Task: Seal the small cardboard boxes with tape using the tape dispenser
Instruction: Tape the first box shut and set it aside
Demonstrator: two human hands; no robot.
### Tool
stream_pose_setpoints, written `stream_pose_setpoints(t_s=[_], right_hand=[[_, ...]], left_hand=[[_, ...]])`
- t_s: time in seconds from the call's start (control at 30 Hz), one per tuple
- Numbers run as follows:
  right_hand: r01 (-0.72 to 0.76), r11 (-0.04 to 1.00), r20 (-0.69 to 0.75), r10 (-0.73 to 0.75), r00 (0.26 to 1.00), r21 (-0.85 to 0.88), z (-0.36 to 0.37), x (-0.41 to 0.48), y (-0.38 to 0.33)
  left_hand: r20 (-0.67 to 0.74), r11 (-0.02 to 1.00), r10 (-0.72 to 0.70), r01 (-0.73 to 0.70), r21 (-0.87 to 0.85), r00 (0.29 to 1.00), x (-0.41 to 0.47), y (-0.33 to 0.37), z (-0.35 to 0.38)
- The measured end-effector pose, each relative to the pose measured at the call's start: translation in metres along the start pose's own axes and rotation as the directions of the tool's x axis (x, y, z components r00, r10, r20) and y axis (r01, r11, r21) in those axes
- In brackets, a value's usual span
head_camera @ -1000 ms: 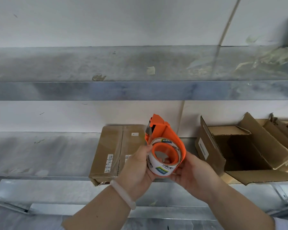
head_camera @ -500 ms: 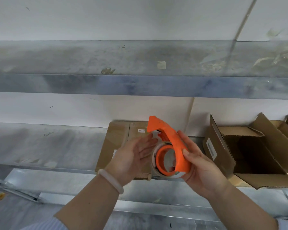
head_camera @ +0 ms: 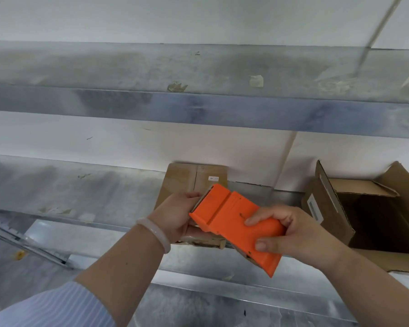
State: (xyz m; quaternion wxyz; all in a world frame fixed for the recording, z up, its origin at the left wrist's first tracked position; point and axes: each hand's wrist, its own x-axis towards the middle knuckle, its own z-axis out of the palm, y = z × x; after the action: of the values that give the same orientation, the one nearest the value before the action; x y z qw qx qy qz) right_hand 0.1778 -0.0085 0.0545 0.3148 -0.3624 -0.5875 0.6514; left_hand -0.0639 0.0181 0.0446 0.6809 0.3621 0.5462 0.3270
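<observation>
I hold an orange tape dispenser (head_camera: 234, 223) in front of me with its flat back turned up; the tape roll is hidden under it. My right hand (head_camera: 291, 234) grips its rear end, thumb and fingers curled round it. My left hand (head_camera: 175, 215) holds the front end by the blade, fingers tucked under it. Behind the dispenser a closed small cardboard box (head_camera: 187, 180) lies flat on the metal shelf (head_camera: 80, 192), partly covered by my hands. An open cardboard box (head_camera: 364, 208) with raised flaps stands at the right.
A second metal shelf (head_camera: 198, 90) runs across above, with scraps of old tape stuck to it. The white wall stands behind both shelves. A metal rail (head_camera: 21, 239) slants across the lower left. My striped sleeve shows at the bottom left.
The dispenser has been turned from side-on, with the roll showing, to flat with its orange back up. My left hand shifted from the roll to the front end; the view tilted slightly.
</observation>
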Motion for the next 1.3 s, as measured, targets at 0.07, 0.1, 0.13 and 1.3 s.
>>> stream_pose_setpoints(t_s=[0.07, 0.1, 0.13, 1.3], right_hand=[[-0.015, 0.999, 0.005, 0.015, 1.0, -0.04, 0.0, -0.001, 0.001], [-0.029, 0.997, 0.011, 0.03, 1.0, -0.065, 0.0, -0.002, 0.001], [-0.048, 0.995, 0.016, 0.049, 0.999, -0.093, -0.001, -0.003, 0.001], [-0.222, 0.69, 0.07, 0.368, 0.927, -0.689, -0.043, 0.011, 0.003]], left_hand=[[-0.057, 0.999, 0.045, -0.043, 0.029, 0.997, 0.001, -0.002, -0.001], [-0.083, 0.997, 0.064, -0.061, 0.043, 0.995, 0.001, -0.004, -0.002], [-0.102, 0.996, 0.08, -0.075, 0.055, 0.992, 0.001, -0.006, -0.003], [-0.73, 0.992, 0.098, -0.003, 0.13, 0.676, 0.01, -0.094, -0.107]])
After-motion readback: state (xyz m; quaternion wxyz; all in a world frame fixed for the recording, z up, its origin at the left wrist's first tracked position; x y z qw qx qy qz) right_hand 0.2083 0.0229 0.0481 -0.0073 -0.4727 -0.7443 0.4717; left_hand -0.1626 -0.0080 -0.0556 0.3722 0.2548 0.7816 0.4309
